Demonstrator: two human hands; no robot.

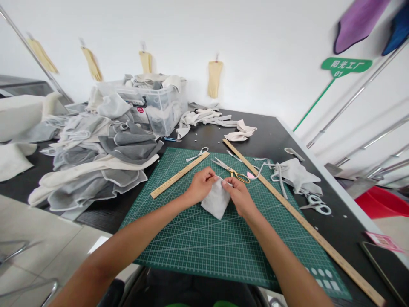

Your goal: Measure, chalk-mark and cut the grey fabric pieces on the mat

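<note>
Between my two hands hangs a small light-grey piece of cloth (216,201), above a green cutting mat (204,247). My left hand (202,184) pinches its upper left edge. At the upper right edge, my right hand (239,192) is closed on the same cloth with thumb and fingers. Just beyond my hands lie gold-handled scissors (234,172), blades spread and pointing left. A short wooden ruler (179,175) rests on the mat to the left. Diagonally on the right runs a long wooden ruler (287,207).
Grey and white cloths (96,145) are heaped on the left beside a clear plastic bin (162,111) of fabric. Fabric scraps (207,117) lie at the back. On the right are more scraps (297,172), white-handled scissors (318,204) and a dark flat device (386,268).
</note>
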